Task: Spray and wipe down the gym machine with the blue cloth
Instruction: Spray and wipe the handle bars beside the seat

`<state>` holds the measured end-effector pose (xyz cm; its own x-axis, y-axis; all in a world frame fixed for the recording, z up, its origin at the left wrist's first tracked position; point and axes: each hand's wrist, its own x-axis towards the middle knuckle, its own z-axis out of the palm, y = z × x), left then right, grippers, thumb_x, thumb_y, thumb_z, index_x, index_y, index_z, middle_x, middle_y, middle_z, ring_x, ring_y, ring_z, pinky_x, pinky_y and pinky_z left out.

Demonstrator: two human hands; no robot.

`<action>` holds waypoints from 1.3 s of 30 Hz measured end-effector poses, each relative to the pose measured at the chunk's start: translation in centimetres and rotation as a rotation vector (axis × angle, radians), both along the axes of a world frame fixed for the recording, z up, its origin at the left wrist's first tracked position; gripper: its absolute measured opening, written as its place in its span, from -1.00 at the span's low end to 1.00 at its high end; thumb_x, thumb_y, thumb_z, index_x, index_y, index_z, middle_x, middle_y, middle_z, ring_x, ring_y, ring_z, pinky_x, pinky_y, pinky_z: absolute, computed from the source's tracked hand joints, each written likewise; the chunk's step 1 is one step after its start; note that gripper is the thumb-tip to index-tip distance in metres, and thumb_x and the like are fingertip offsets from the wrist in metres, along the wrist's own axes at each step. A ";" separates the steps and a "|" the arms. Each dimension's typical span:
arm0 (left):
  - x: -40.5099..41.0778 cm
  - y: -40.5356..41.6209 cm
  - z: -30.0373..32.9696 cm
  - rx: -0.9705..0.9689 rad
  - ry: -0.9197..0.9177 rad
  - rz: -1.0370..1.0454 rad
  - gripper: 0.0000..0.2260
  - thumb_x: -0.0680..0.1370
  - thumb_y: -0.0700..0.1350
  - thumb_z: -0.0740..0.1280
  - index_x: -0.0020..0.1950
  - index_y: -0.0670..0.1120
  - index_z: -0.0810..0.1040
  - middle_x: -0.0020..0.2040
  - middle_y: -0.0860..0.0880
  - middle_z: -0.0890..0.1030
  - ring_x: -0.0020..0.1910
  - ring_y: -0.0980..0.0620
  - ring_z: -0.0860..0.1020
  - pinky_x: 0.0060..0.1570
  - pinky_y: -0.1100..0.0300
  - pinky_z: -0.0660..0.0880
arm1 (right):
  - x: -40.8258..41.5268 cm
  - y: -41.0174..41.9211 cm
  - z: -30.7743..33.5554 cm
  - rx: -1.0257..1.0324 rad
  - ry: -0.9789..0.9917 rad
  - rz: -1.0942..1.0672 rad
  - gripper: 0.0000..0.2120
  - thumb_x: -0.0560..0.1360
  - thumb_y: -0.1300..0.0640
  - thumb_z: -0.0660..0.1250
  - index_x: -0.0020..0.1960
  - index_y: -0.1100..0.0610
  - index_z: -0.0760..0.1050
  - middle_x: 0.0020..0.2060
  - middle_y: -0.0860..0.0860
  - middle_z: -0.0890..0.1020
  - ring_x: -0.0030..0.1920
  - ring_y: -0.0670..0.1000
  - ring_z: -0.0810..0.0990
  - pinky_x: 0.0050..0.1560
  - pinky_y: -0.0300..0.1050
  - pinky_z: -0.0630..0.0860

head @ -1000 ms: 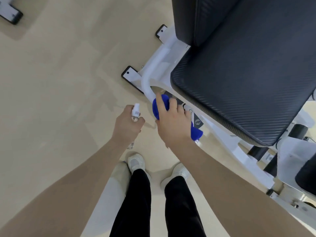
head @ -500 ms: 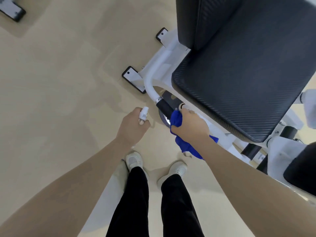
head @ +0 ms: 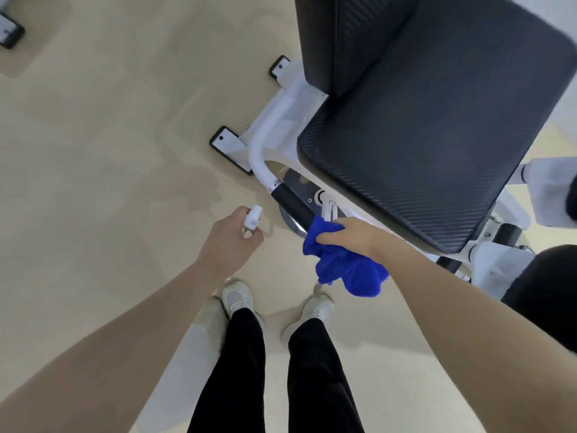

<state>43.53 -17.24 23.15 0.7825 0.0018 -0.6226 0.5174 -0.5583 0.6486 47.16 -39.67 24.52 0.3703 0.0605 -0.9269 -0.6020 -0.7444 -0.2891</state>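
Note:
The gym machine has a black padded seat [head: 437, 145] and a white frame [head: 265, 142] with a black handle grip [head: 293, 204] below the seat's left edge. My right hand [head: 352, 235] is closed on the blue cloth [head: 343, 264], pressing it against the lower end of the black grip; most of the cloth hangs loose below my wrist. My left hand [head: 231, 239] is closed around a small spray bottle, only its white nozzle [head: 253, 218] showing, held left of the grip and apart from it.
Beige floor spreads to the left. The machine's white feet with black pads [head: 231, 148] stand on it. Another black-and-white foot [head: 9, 34] sits at the far top left. My white shoes [head: 237, 298] are below the hands. More white machine parts [head: 499, 257] lie to the right.
My right hand slid the blue cloth down the handle from the white tube's bend to the lower end of the black grip, uncovering the grip. My left hand with the spray bottle hardly moved.

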 end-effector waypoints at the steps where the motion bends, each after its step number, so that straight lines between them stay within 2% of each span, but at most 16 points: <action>1: -0.1 0.0 0.2 -0.012 0.007 -0.008 -0.85 0.51 -0.17 0.25 0.05 -0.17 0.48 -0.14 -0.19 0.58 -0.15 -0.21 0.56 -0.06 -0.07 0.53 | -0.5 -0.4 0.0 -0.030 0.010 0.029 -0.75 0.41 -0.11 0.36 -0.09 0.05 0.47 -0.23 0.00 0.61 -0.27 -0.02 0.56 -0.21 -0.16 0.46; 5: -0.1 0.2 1.9 0.005 0.001 -0.060 -0.85 0.52 -0.18 0.25 0.05 -0.20 0.47 -0.13 -0.22 0.58 -0.17 -0.25 0.57 -0.08 -0.10 0.50 | 0.7 1.4 -0.4 -0.245 -0.254 0.380 -0.70 0.36 -0.14 0.37 -0.13 0.04 0.37 -0.18 0.00 0.54 -0.17 0.04 0.51 -0.17 -0.10 0.46; 7: 0.5 0.2 2.2 0.007 -0.032 -0.066 -0.84 0.53 -0.17 0.24 0.06 -0.20 0.47 -0.13 -0.23 0.58 -0.18 -0.25 0.56 -0.12 -0.08 0.50 | 2.4 4.0 -0.6 -0.274 -0.414 0.413 -0.71 0.36 -0.09 0.36 -0.07 0.07 0.39 -0.22 -0.01 0.51 -0.18 0.06 0.50 -0.22 -0.10 0.46; 9: 0.9 0.3 2.3 0.013 -0.049 -0.052 -0.84 0.53 -0.16 0.24 0.06 -0.20 0.46 -0.13 -0.24 0.58 -0.18 -0.25 0.55 -0.13 -0.07 0.50 | 3.6 6.5 -1.1 -0.317 -0.485 0.383 -0.71 0.39 -0.08 0.33 -0.02 0.09 0.41 -0.20 0.01 0.50 -0.15 0.07 0.50 -0.25 -0.11 0.44; 13: 0.8 0.2 2.7 0.050 -0.058 -0.019 -0.85 0.50 -0.18 0.25 0.02 -0.21 0.46 -0.13 -0.25 0.57 -0.20 -0.27 0.55 -0.13 -0.07 0.52 | 2.1 7.1 -1.6 -0.318 -0.482 0.400 -0.61 0.44 -0.03 0.31 0.17 0.14 0.34 -0.13 0.03 0.42 0.04 0.11 0.46 -0.22 -0.09 0.33; 15: 1.0 -0.3 3.7 0.043 -0.047 -0.062 -0.82 0.49 -0.17 0.27 0.03 -0.24 0.46 -0.15 -0.27 0.56 -0.23 -0.27 0.55 -0.13 -0.10 0.52 | 0.3 4.9 -0.9 -0.307 -0.402 0.387 -0.62 0.44 -0.04 0.30 0.16 0.15 0.34 -0.14 0.01 0.40 -0.03 0.09 0.47 -0.24 -0.09 0.34; 18: 1.5 -1.8 6.0 0.020 0.005 -0.161 -0.82 0.49 -0.14 0.26 0.02 -0.21 0.44 -0.20 -0.19 0.53 -0.22 -0.23 0.57 -0.18 -0.04 0.50 | -1.8 1.4 1.4 -0.337 -0.178 0.381 -0.79 0.48 -0.01 0.26 0.00 0.11 0.36 -0.15 0.01 0.44 -0.16 0.06 0.47 -0.30 -0.13 0.36; 20: 2.0 -2.9 7.5 0.015 0.016 -0.209 -0.85 0.49 -0.13 0.24 -0.03 -0.19 0.42 -0.21 -0.17 0.53 -0.21 -0.22 0.57 -0.24 0.06 0.44 | -2.3 -0.4 3.2 -0.374 -0.200 0.412 -0.95 0.49 0.14 0.19 -0.05 0.08 0.38 -0.06 0.04 0.51 -0.13 0.08 0.48 -0.30 -0.14 0.34; 23: 3.2 -4.9 9.3 0.028 -0.035 -0.324 -0.89 0.50 -0.15 0.24 -0.18 -0.14 0.34 -0.28 -0.14 0.48 -0.27 -0.22 0.53 -0.30 0.14 0.35 | -1.4 -2.2 5.7 -0.449 -0.577 0.364 -0.70 0.49 0.23 0.17 0.15 -0.01 0.49 0.07 0.02 0.54 0.03 0.13 0.46 -0.15 -0.09 0.35; 25: 4.0 -6.0 9.9 0.056 -0.066 -0.355 -0.79 0.51 -0.14 0.24 -0.27 -0.04 0.25 -0.34 -0.04 0.42 -0.39 -0.10 0.46 -0.38 0.16 0.32 | 0.0 -2.3 6.5 -0.494 -0.803 0.393 -0.62 0.50 0.23 0.17 0.27 -0.05 0.45 0.12 0.00 0.51 0.07 0.15 0.42 -0.10 -0.07 0.29; 28: 4.4 -6.9 9.4 0.091 -0.096 -0.364 -0.88 0.53 -0.11 0.24 -0.11 -0.15 0.37 -0.33 -0.08 0.46 -0.43 -0.04 0.43 -0.41 0.17 0.32 | 2.1 -1.3 5.5 -0.536 -0.918 0.533 -0.57 0.51 0.22 0.19 0.35 -0.04 0.35 0.22 0.02 0.44 0.13 0.16 0.36 -0.03 -0.03 0.29; 30: 4.3 -7.7 8.9 0.078 -0.098 -0.347 -0.80 0.56 -0.08 0.23 0.02 -0.21 0.40 -0.28 -0.17 0.52 -0.44 0.00 0.47 -0.37 0.17 0.36 | 2.6 -1.3 3.4 -0.520 -0.900 0.656 -0.52 0.52 0.20 0.21 0.40 -0.04 0.26 0.29 0.02 0.38 0.18 0.14 0.34 0.02 -0.04 0.29; 32: 4.2 -8.3 8.7 0.042 -0.087 -0.305 -0.82 0.58 -0.05 0.19 -0.01 -0.17 0.39 -0.26 -0.20 0.51 -0.52 0.14 0.50 -0.35 0.15 0.36 | 2.4 -2.3 1.8 -0.452 -0.909 0.691 -0.46 0.52 0.18 0.22 0.46 -0.05 0.19 0.34 0.04 0.34 0.19 0.14 0.35 0.02 -0.03 0.31; 34: 4.3 -9.2 8.2 0.013 -0.055 -0.231 -0.85 0.60 -0.06 0.15 -0.13 -0.09 0.36 -0.27 -0.15 0.47 -0.54 0.17 0.49 -0.36 0.13 0.34 | 2.3 -4.3 1.4 -0.340 -0.995 0.663 -0.47 0.48 0.21 0.27 0.42 -0.01 0.31 0.29 0.07 0.44 0.12 0.17 0.44 -0.08 -0.02 0.31; 36: 4.4 -10.7 7.5 0.017 -0.047 -0.204 -0.85 0.59 -0.09 0.12 -0.15 -0.09 0.34 -0.27 -0.13 0.45 -0.40 0.02 0.48 -0.32 0.11 0.36 | 1.6 -6.9 1.3 -0.237 -1.076 0.654 -0.53 0.37 0.26 0.36 0.27 0.04 0.51 0.14 0.10 0.57 -0.04 0.21 0.52 -0.18 -0.07 0.30; 39: 4.8 -13.7 7.3 -0.008 -0.035 -0.140 -0.83 0.60 -0.07 0.11 -0.16 -0.08 0.34 -0.32 -0.07 0.44 -0.36 -0.03 0.40 -0.37 0.15 0.34 | 0.4 -11.6 1.6 -0.158 -1.098 0.708 -0.58 0.26 0.27 0.42 0.12 0.06 0.61 0.05 0.07 0.63 -0.11 0.20 0.55 -0.21 -0.02 0.48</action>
